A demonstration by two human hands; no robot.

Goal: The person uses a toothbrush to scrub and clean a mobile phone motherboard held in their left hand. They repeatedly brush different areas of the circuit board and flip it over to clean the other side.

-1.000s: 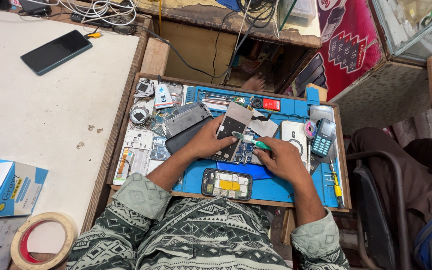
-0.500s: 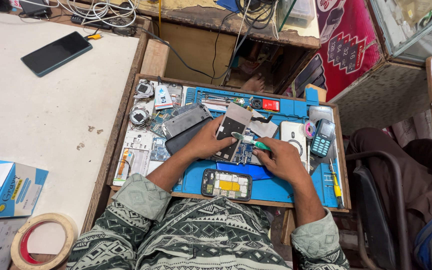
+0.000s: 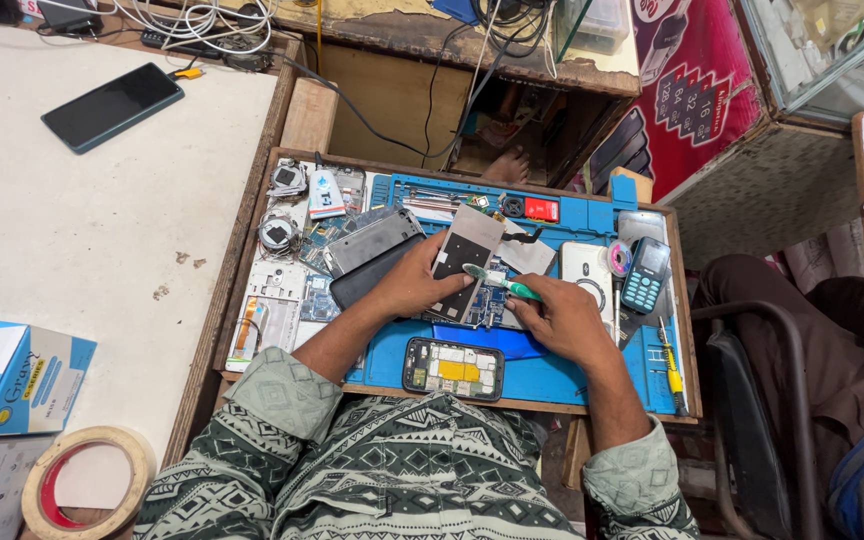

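My left hand holds a flat phone part, silver above and black below, tilted over the blue work mat. A green-handled brush is gripped in my right hand, its head resting against the part's right edge. A circuit board lies just under both hands. An opened phone with a yellow inner piece lies on the mat near the front edge, below my hands.
Phone shells, boards and small parts crowd the tray's left side. A small keypad phone and a yellow screwdriver lie at right. On the white table sit a dark smartphone, a blue box and a tape roll.
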